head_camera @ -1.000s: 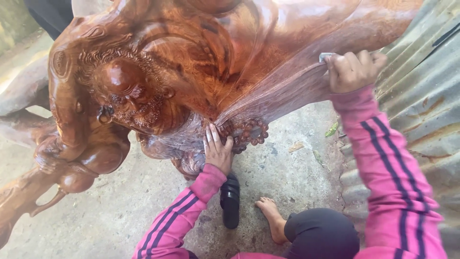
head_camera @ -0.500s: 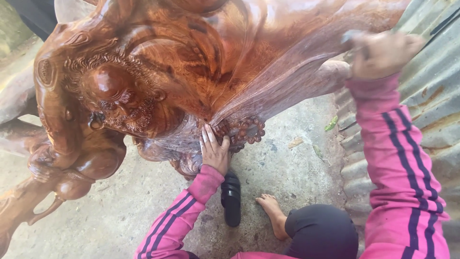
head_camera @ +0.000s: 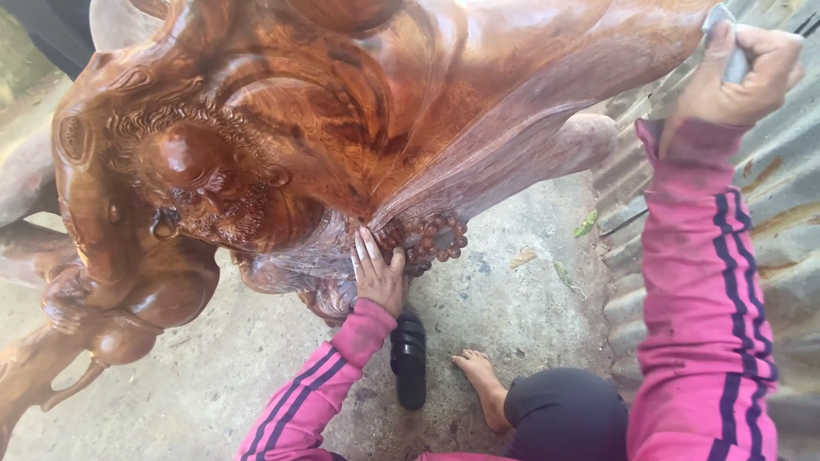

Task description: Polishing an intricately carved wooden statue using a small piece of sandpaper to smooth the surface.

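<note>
A large glossy reddish-brown wooden carving (head_camera: 342, 128) of a bearded figure fills the upper view. My left hand (head_camera: 378, 271) lies flat, fingers together, against its lower part beside a string of carved beads (head_camera: 431, 239). My right hand (head_camera: 739, 72) is raised at the top right, closed around a small grey piece, probably sandpaper (head_camera: 726, 38), pressed to the carving's sleeve-like fold. Both arms wear pink sleeves with dark stripes.
A black sandal (head_camera: 409, 358) and my bare foot (head_camera: 483, 384) rest on the concrete floor (head_camera: 213, 384). Corrugated metal sheeting (head_camera: 786, 248) runs along the right. A few leaves (head_camera: 586, 225) lie near it. A carved gourd shape (head_camera: 111, 341) hangs at lower left.
My right hand has slid up and to the right along the carving's fold with the grey piece. My left hand has stayed on the lower part.
</note>
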